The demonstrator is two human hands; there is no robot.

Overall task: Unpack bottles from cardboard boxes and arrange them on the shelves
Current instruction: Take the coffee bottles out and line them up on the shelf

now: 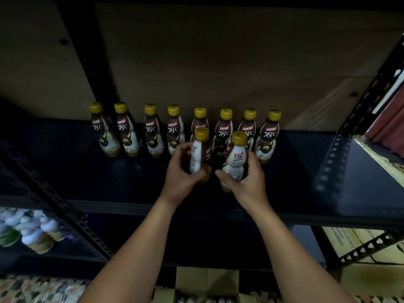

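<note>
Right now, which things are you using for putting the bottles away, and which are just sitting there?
Part of the job:
- left hand holding a bottle
- right hand holding another bottle
- back row of eight bottles
- dark shelf
- open cardboard box below

Just sitting there:
- pale bottles on the lower shelf
- stacked cartons at lower right

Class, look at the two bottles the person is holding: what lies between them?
In the head view, only a narrow dark gap separates the left-hand bottle from the right-hand bottle; behind it stands a back-row Kopiko bottle.
</note>
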